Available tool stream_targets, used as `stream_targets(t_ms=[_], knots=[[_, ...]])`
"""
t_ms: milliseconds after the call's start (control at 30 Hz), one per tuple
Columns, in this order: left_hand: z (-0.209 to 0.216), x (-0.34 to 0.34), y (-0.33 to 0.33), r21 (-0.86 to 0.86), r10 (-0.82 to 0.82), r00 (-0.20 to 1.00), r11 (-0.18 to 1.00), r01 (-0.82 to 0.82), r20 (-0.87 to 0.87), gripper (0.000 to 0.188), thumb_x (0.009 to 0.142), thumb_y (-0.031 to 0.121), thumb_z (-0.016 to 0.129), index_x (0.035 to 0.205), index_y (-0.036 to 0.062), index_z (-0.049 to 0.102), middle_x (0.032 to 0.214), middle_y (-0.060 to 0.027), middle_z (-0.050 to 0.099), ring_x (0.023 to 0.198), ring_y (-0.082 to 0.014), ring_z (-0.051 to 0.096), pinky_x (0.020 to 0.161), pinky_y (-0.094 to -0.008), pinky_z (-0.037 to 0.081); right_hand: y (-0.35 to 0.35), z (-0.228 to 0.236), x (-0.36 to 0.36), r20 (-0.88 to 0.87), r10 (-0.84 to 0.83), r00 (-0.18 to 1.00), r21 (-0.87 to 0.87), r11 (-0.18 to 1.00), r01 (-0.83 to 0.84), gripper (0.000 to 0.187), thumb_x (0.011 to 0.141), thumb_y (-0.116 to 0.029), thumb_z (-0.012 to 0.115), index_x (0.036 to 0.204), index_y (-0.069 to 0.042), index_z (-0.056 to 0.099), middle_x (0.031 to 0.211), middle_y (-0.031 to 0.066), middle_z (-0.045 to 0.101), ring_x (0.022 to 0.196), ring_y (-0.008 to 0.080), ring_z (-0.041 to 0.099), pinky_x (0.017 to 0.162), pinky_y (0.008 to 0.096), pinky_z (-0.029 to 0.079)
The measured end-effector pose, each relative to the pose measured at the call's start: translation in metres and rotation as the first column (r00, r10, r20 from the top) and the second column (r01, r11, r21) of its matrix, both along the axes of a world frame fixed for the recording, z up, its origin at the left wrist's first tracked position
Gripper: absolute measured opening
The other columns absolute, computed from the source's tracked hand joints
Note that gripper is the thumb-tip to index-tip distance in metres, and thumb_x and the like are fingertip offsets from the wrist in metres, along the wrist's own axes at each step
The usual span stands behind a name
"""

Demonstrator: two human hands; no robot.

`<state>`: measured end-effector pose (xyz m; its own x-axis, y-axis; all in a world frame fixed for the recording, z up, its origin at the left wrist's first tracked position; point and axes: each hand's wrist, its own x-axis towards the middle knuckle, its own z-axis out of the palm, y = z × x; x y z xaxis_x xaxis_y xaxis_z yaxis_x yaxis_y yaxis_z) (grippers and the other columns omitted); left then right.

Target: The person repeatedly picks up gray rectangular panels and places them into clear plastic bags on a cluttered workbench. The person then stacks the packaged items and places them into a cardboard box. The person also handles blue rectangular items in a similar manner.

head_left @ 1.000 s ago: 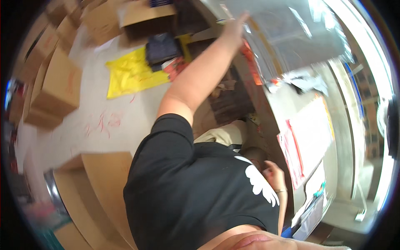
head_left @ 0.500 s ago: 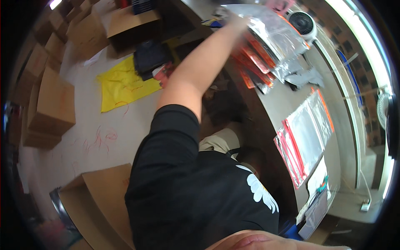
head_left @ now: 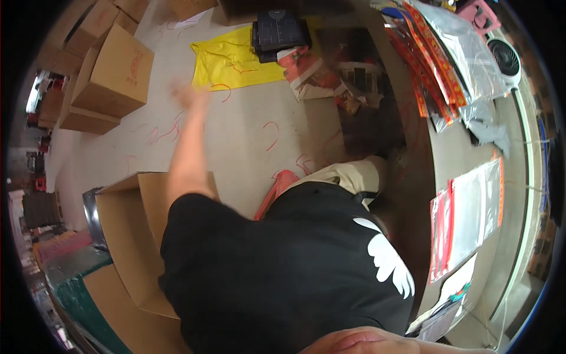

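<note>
My left hand (head_left: 190, 97), blurred by motion, reaches out over the grey floor at the end of a stretched arm. Its fingers look spread, and I see nothing in them. Closest to it is a crumpled yellow plastic sheet (head_left: 227, 62) on the floor. A stack of dark folded fabric items (head_left: 277, 32) rests on the sheet's right part, and a red-and-white plastic package (head_left: 303, 68) lies beside it. My right hand is out of sight.
Closed cardboard boxes (head_left: 115, 74) stand at the left; an open carton (head_left: 127, 236) sits below my arm. On the right-hand table are clear bags with red-orange edges (head_left: 436, 59), flat clear bags (head_left: 469, 212) and a white fan (head_left: 504, 59). Red strings litter the floor.
My left hand has swung from the pile of clear bags on the table leftward over the floor. The whole view has shifted, showing more of the open carton and the floor.
</note>
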<state>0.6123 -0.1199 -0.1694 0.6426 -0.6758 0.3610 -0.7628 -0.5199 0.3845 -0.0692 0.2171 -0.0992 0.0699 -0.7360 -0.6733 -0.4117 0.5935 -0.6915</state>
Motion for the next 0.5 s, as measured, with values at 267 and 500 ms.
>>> stream_targets(t_ms=[267,500], knots=[[0.01,0.163,0.258,0.529,0.515,0.83,0.654,-0.541,0.212,0.076,0.078,0.043,0.069,0.139,0.0091,0.038,0.143,-0.0169,0.038,0.124,-0.0392,0.045,0.101,-0.0449,0.041,-0.104,0.09,0.063,-0.196,0.28,0.94,0.121,0.958,-0.26,0.051,0.077,-0.013,0.076,0.121,0.002,0.055,0.075,0.0098,0.065,0.065,0.0095,0.061,0.058,0.0274,0.051],[-0.025,0.097,0.124,0.173,0.044,0.977,0.985,-0.008,-0.208,0.046,0.082,0.011,0.053,0.128,0.0077,0.056,0.108,-0.0187,0.065,0.096,-0.0271,0.063,0.08,-0.0383,0.049,-0.098,0.083,0.074,-0.068,-0.071,0.995,-0.141,0.988,0.061,0.044,0.084,-0.014,0.069,0.123,0.0,0.055,0.071,0.0023,0.059,0.056,0.0059,0.052,0.05,0.0228,0.043]])
